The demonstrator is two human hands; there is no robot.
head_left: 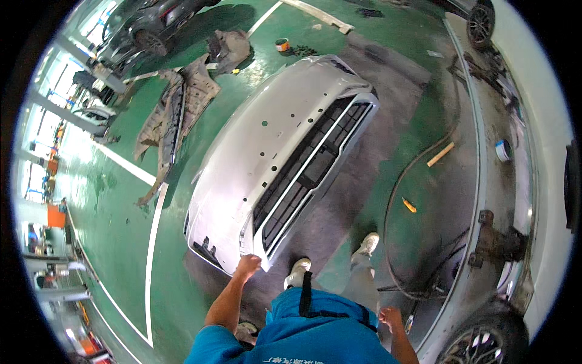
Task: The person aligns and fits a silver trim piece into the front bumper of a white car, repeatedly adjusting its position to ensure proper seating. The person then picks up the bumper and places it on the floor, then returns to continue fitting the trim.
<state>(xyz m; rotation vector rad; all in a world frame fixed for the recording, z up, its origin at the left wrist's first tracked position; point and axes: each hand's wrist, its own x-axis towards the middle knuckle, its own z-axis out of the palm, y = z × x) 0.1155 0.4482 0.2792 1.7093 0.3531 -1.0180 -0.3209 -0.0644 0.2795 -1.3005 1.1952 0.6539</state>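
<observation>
A silver-white car front bumper (233, 158) lies on the floor in front of me, running away to the upper right. Its black mesh grille (315, 161) is on the right side, crossed by pale trim bars. Several small round and square holes dot the painted skin. At the bumper's near end, my left hand (248, 265) is closed on its corner edge; the fingertips are partly hidden. Away from the bumper, my right hand (391, 318) hangs beside my right hip with curled fingers. Whether anything is inside it cannot be made out.
Right of my feet lie a yellow-handled tool (409, 205), a wooden strip (441, 154) and a looping dark hose (388, 212). A lift rail (479, 151) holds a white tin (503, 150). A worn bumper (176, 115) lies left, a small bucket (282, 45) beyond.
</observation>
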